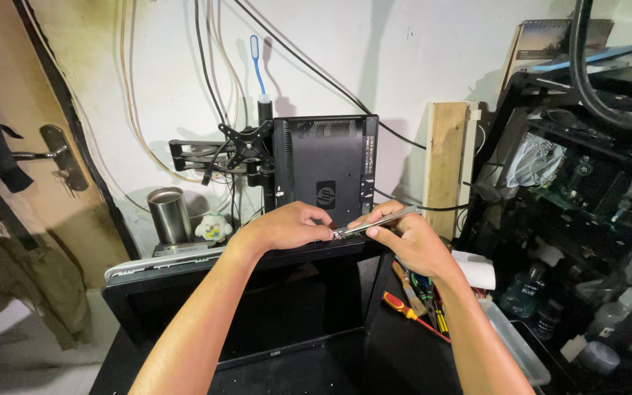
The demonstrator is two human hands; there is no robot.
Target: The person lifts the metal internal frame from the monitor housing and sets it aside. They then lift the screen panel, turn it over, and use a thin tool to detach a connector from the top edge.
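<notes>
1. Two bare forearms reach up from the bottom edge of the view and draw together toward the middle.
2. The left hand [292,225] lies palm down, knuckles up, its fingers curled inward and its fingertips pinched together at the right side of the hand.
3. The right hand [407,238] is turned with its back to the right, thumb toward the left, fingers bent in a closed grip with the index finger stretched along the top.
4. The fingertips of both hands nearly meet; the wrists are well apart and both wrists are almost straight.
</notes>
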